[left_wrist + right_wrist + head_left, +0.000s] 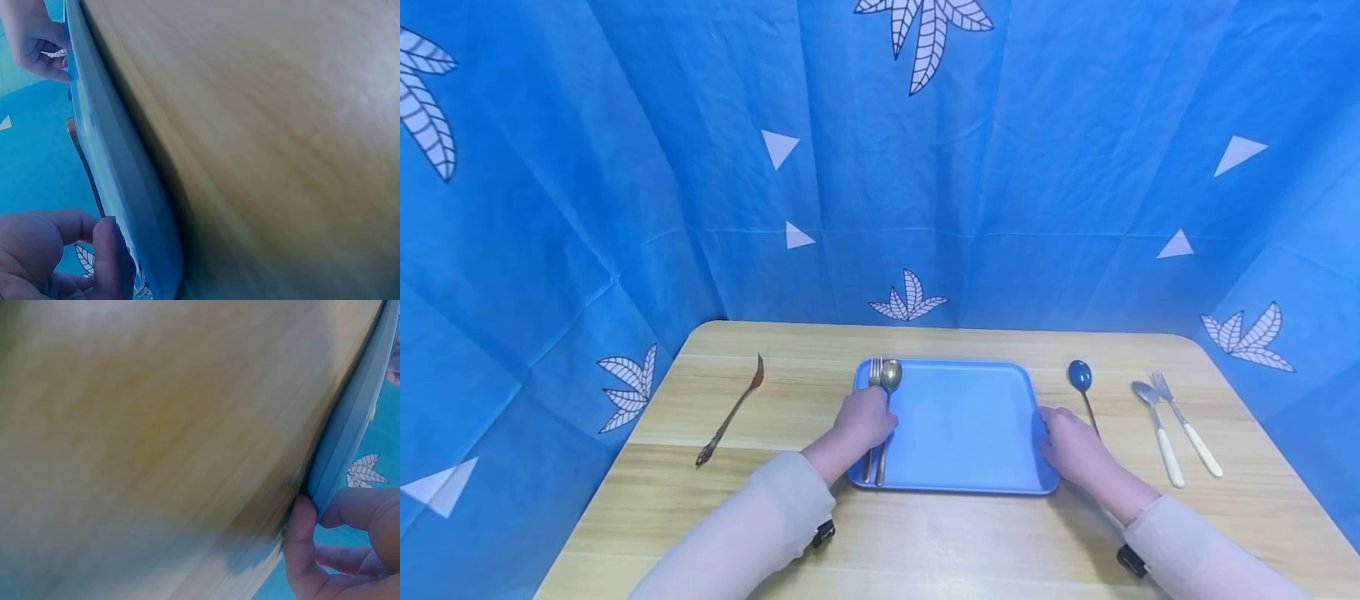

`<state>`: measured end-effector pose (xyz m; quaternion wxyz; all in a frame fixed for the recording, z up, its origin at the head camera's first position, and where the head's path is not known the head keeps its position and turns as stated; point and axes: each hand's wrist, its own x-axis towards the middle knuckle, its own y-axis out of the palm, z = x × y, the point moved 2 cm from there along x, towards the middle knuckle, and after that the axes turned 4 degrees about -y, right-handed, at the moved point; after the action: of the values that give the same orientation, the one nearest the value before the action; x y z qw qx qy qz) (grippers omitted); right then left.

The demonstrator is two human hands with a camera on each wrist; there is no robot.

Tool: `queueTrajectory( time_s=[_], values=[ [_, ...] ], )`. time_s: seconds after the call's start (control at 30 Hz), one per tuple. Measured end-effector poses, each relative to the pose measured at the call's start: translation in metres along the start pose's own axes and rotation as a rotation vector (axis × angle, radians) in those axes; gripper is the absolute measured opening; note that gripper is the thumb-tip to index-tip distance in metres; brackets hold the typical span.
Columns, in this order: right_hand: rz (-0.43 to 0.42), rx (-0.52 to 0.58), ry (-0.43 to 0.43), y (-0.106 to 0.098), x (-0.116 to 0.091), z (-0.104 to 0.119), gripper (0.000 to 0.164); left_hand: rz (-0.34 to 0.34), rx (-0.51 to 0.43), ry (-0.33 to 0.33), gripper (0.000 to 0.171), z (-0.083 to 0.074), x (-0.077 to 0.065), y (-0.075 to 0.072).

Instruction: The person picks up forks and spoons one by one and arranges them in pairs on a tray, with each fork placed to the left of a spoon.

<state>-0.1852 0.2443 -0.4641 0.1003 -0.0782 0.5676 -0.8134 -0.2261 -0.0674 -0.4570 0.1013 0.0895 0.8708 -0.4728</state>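
A blue rectangular tray (966, 425) lies on the table. Along its left side a fork (876, 371) and a metal spoon (891, 375) lie side by side, partly covered by my left hand (863, 417). In the left wrist view, the left thumb and finger pinch the spoon's thin handle (87, 165) just above the tray. My right hand (1072, 446) grips the tray's right edge. From the right wrist view, its thumb and finger (303, 528) sit on either side of the rim.
On the wooden table (940, 542), a bronze-coloured utensil (730, 417) lies left of the tray. To the right are a dark spoon (1080, 377), a white-handled spoon (1161, 437) and a white-handled fork (1191, 433). Blue patterned cloth (880, 167) hangs behind and at both sides.
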Motion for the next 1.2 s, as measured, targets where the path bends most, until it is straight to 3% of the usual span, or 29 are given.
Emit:
queueTrajectory(
  time_s=[0.9, 1.2],
  values=[
    [0.004, -0.006, -0.002, -0.0006, 0.0005, 0.0017, 0.046, -0.016, 0.035, 0.004, 0.022, -0.0030, 0.0011, 0.0054],
    [0.004, -0.007, 0.002, -0.0010, 0.0003, 0.0019, 0.046, -0.070, 0.076, 0.041, 0.014, -0.0039, 0.0033, 0.0076]
  ],
)
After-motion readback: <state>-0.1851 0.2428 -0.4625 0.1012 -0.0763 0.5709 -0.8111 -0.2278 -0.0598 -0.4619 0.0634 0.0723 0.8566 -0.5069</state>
